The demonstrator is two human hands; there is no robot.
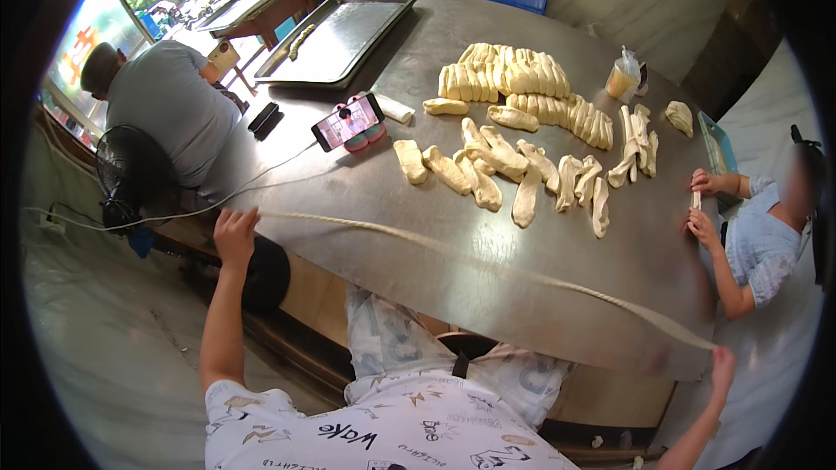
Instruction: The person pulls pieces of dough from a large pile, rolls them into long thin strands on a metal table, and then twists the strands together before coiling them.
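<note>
A long twisted rope of dough (418, 239) stretches between my hands over the front of the steel table. My left hand (236, 228) grips its left end near the table's edge. At the lower right, my right hand (723, 365) holds the other end. The middle of the rope looks blurred. Beyond it lie several loose dough pieces (447, 170), and behind those stand rows of dough strips (522, 72) packed side by side. More long dough pieces (632, 143) rest in a small pile toward the right.
A phone (349, 123) on a stand has a white cable crossing the table's left. Behind is a large metal tray (339, 32) holding one twisted dough piece. A co-worker (757, 228) handles dough at right; another person (170, 104) sits at left, near a fan (134, 170).
</note>
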